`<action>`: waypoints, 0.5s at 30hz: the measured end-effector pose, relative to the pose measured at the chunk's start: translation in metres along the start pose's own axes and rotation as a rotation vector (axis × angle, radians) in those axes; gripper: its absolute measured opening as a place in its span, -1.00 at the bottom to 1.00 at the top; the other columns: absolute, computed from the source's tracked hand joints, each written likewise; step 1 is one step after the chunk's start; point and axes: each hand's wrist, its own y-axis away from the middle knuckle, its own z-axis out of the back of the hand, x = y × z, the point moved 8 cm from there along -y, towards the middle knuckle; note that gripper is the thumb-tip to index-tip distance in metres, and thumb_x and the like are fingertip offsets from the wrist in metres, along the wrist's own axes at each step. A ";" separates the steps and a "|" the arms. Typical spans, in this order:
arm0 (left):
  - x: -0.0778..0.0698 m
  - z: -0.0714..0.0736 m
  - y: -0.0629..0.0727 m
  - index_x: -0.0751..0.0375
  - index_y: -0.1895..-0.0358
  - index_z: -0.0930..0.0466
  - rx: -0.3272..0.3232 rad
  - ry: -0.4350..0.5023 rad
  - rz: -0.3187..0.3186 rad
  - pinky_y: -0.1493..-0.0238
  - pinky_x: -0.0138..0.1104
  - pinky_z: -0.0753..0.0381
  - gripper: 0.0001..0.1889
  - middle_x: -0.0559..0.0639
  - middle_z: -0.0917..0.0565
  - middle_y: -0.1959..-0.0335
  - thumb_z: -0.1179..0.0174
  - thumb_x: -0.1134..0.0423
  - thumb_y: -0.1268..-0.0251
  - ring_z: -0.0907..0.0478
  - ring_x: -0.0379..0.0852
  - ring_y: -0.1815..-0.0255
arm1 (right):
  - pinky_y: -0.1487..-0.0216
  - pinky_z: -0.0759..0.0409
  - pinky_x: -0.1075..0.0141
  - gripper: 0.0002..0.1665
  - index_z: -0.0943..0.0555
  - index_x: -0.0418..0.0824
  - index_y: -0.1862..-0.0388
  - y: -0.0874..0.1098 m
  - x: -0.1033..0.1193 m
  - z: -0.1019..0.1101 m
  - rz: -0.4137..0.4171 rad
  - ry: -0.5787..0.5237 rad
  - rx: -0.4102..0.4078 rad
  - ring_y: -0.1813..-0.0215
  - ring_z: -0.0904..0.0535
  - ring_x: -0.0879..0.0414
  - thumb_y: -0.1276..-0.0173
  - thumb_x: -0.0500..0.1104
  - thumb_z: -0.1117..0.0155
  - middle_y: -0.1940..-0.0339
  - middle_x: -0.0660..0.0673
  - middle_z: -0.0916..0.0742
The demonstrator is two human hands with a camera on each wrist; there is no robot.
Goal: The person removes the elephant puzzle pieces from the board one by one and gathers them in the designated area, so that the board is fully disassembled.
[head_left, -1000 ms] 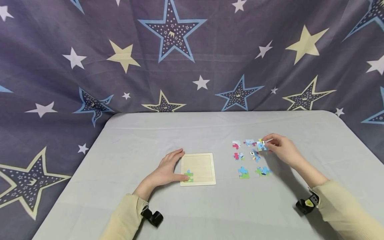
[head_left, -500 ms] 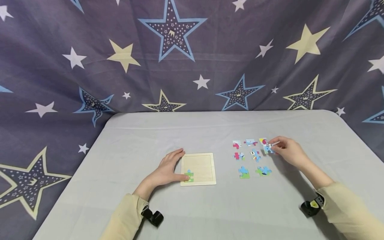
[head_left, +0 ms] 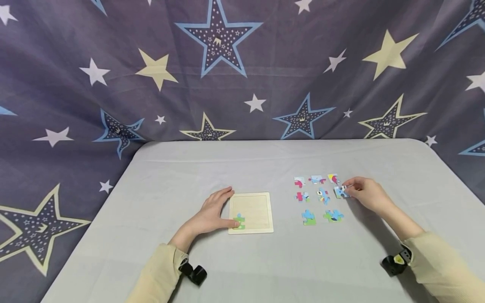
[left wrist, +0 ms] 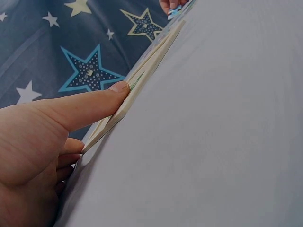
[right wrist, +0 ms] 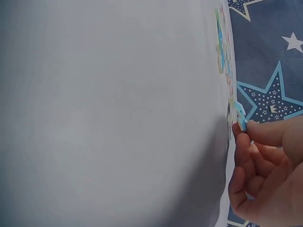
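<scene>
My right hand point(head_left: 369, 195) pinches a blue and white jigsaw piece point(right wrist: 241, 113) between thumb and forefinger, just right of the laid-out pieces. In the head view, the held jigsaw piece point(head_left: 338, 192) is partly hidden by the fingertips. At the centre of the table lies a square wooden puzzle tray point(head_left: 270, 214). My left hand point(head_left: 209, 215) rests along its left side, fingers stretched toward the upper corner. The left thumb point(left wrist: 97, 105) lies straight over the tray's near left corner, partly covering a green jigsaw piece point(head_left: 241, 219) there.
Several loose jigsaw pieces lie in rows right of the tray, among them a green and blue piece point(head_left: 308, 218) and a yellow and red piece point(head_left: 332, 178). Grey cloth point(head_left: 182, 176) covers the table. A star-patterned curtain point(head_left: 242, 54) hangs behind it.
My right hand has moved right and slightly toward me with the pinched piece, uncovering the yellow and red piece at the row's end. The left hand and tray stay in place.
</scene>
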 end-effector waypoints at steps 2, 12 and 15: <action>0.000 0.000 0.000 0.26 -0.37 -0.10 -0.001 0.001 -0.002 -0.36 0.08 0.12 -0.02 0.10 -0.06 -0.43 -0.36 -0.08 0.14 0.10 0.13 -0.44 | 0.46 -0.41 0.33 -0.75 -0.55 -0.37 0.15 0.000 0.000 0.000 -0.001 0.001 0.000 0.47 -0.49 0.16 -0.28 -0.23 -0.11 0.50 -0.10 -0.65; 0.000 0.000 0.000 0.26 -0.37 -0.11 -0.003 -0.006 -0.011 -0.36 0.08 0.11 -0.02 0.11 -0.07 -0.42 -0.36 -0.09 0.14 0.09 0.13 -0.43 | 0.40 -0.41 0.31 -0.72 -0.55 -0.35 0.11 0.000 -0.003 -0.001 -0.022 0.014 0.016 0.46 -0.52 0.15 -0.26 -0.21 -0.15 0.45 -0.12 -0.67; -0.001 0.001 0.000 0.26 -0.37 -0.11 -0.005 -0.010 -0.011 -0.36 0.08 0.11 -0.02 0.11 -0.07 -0.42 -0.37 -0.08 0.14 0.09 0.13 -0.43 | 0.40 -0.41 0.31 -0.73 -0.56 -0.35 0.11 0.000 -0.004 -0.002 -0.021 0.013 0.017 0.46 -0.53 0.15 -0.26 -0.21 -0.15 0.45 -0.12 -0.67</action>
